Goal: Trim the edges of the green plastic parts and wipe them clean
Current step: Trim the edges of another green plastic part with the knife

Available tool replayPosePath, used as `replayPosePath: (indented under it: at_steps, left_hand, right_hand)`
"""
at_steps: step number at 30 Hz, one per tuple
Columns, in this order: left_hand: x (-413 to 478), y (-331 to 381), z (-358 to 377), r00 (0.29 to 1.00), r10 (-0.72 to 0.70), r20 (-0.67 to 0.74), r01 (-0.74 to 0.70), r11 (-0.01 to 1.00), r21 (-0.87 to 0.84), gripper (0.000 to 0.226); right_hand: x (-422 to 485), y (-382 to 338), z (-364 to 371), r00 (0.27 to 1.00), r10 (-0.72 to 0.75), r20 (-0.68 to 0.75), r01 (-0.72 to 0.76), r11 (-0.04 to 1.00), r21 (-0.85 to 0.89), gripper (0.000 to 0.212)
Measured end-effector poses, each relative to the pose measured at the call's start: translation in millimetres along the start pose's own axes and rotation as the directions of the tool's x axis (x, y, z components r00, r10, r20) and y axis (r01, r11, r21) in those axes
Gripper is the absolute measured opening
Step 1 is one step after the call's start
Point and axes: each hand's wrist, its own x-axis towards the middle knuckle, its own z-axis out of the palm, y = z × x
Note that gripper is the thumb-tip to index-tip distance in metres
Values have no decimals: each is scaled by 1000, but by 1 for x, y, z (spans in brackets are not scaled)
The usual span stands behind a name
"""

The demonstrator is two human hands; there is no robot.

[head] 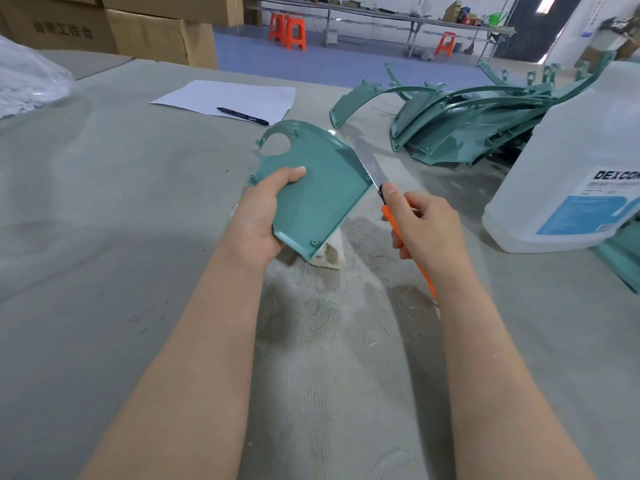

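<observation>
Only a couple of things are actually readable here. The big white jug [571, 140] on the right has a label [604, 206] with "DEXCO" in bold dark letters, cut off at the frame edge; the small print on its blue panel is too tiny. The cardboard box [62, 31] far left has printed Chinese characters ending in "工作台". The marking on the pen [242, 116] is unreadable.

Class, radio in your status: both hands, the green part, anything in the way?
Left hand grips green part. Right hand grips orange-handled knife, blade along the part's right edge. Nothing blocking; shavings on table.
</observation>
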Motion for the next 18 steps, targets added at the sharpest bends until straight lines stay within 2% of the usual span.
replayPosePath:
  at_steps: [5,11,18]
  left_hand:
    - [-2,1,0,1000,3,-6,-3,1000,-16,10]
    - [-1,-1,3,999,15,-31,-16,999,-36,12]
    - [-4,2,4,1000,18,1,-18,998,-53,13]
  right_hand:
    - [-1,-2,4,998,-15,59,14,1000,21,44]
    - [-3,-3,11,986,-67,155,76,996,-55,49]
    - [2,-1,4,995,-13,-99,10,1000,-29,57]
